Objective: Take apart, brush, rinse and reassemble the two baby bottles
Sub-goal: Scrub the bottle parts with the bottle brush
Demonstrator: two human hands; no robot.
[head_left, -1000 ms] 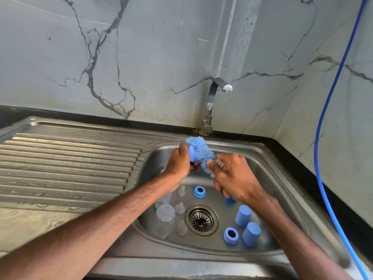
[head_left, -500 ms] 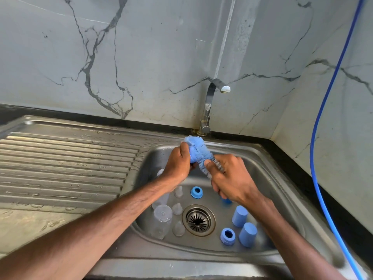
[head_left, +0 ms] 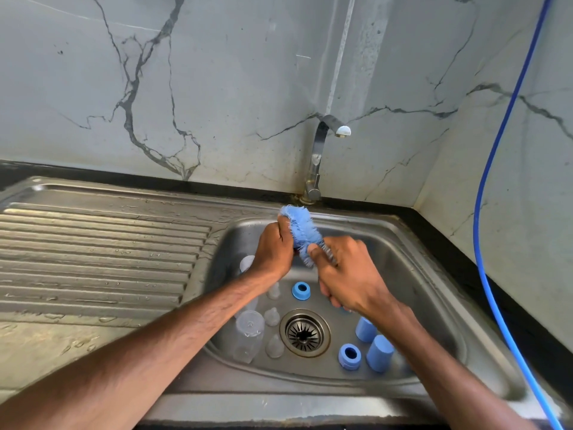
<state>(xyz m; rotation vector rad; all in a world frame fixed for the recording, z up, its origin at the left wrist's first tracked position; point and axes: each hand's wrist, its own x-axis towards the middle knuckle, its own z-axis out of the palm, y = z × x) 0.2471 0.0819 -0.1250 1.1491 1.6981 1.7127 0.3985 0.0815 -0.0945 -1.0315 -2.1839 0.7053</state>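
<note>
Steel sink (head_left: 409, 262) below, right hand (head_left: 350, 274) grips fluffy blue brush (head_left: 302, 228).

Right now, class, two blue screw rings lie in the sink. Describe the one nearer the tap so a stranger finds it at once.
Find the steel sink basin, then the round drain in its floor. Just beyond the drain, towards the tap, a blue ring lies hole up. Unlike the other ring, which sits beside two blue caps, it lies apart from them.

A home kitchen, probably: a steel sink (head_left: 403, 243) with ribbed drainer (head_left: 102, 252), a tap (head_left: 316, 162) behind it, marble-look wall tiles (head_left: 217, 88) around the corner.
</note>
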